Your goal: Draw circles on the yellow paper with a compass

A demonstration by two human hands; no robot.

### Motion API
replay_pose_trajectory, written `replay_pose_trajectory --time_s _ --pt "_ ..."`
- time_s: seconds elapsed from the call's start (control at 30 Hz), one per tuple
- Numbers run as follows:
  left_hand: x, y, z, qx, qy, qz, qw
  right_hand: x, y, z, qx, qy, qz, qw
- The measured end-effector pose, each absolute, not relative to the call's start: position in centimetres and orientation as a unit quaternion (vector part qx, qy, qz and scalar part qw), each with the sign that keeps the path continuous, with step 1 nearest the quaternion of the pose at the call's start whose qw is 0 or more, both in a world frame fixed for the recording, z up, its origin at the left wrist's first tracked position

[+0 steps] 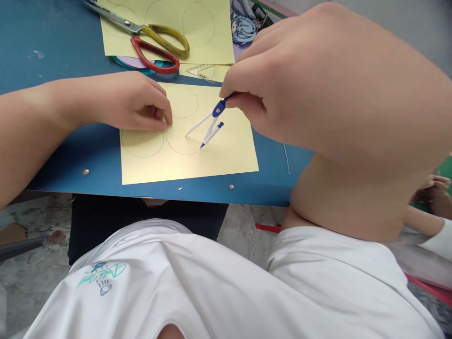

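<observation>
My right hand [278,70] pinches the top knob of a blue and white compass [218,109] between thumb and fingers. The compass leans over a yellow sheet of paper [229,155], its needle leg inside a drawn circle and its blue-tipped leg on that circle's lower right line. My left hand [141,103] rests on the sheet's left part, fingers curled in and fingertips pressed to the paper. Nothing shows between them. Three pencilled circles are visible on this sheet, one partly behind my left hand.
Large scissors [141,33] with one yellow and one red handle lie across a second yellow sheet [212,47] bearing several circles. A clear set square [201,70] lies between the sheets on the blue table [52,42]. At the right edge another person's hand [436,188] shows.
</observation>
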State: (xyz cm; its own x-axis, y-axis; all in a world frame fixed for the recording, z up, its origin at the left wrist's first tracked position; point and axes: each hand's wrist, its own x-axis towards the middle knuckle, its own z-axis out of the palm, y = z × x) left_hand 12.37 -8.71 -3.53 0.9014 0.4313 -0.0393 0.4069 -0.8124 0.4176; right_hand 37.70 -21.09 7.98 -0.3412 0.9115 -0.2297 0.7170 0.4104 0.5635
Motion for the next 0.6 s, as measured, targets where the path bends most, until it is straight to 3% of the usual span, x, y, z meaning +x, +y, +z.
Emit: replay_pose_trajectory --time_s 0.5,0.6 --pt "11.9 -8.3 -4.2 0.958 0.192 0.047 0.208 38.0 -20.8 6.7 0.499 0.81 0.197 0.237" --pt "12.1 -8.4 -4.0 0.956 0.208 0.042 0.201 38.9 -20.2 6.1 0.491 0.851 0.141 0.12"
